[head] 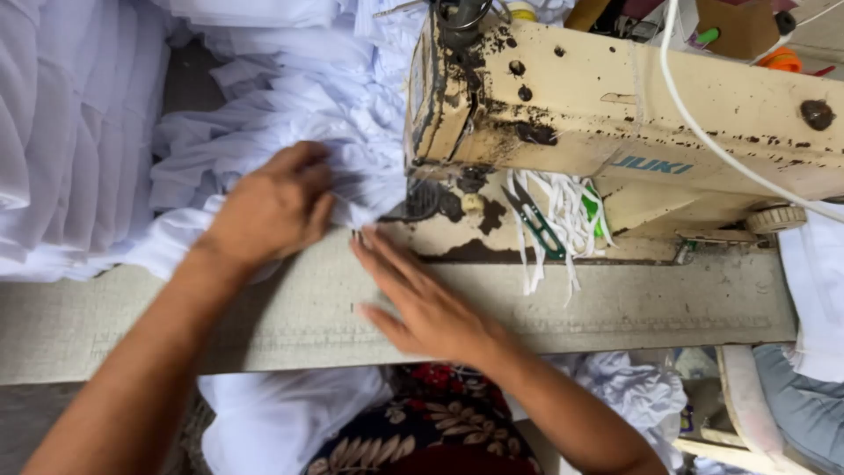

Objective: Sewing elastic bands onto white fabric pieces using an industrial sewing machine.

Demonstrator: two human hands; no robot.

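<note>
Nearest to the sewing machine (615, 114) front, the right hand (422, 299) lies flat, fingers spread wide, holding nothing, on the grey table (615, 308). Left of machine, the left hand (272, 207) presses down the white fabric (290, 105), fingers bent over a fold. Risk, I judge: fingertips are v. close to the needle area, fabric may bunch & pull them in. On machine body a blue label strip; behind, a brown box (738, 26) w/ orange bits.

needle area hidden, white fabric (264, 105) cut off
</note>
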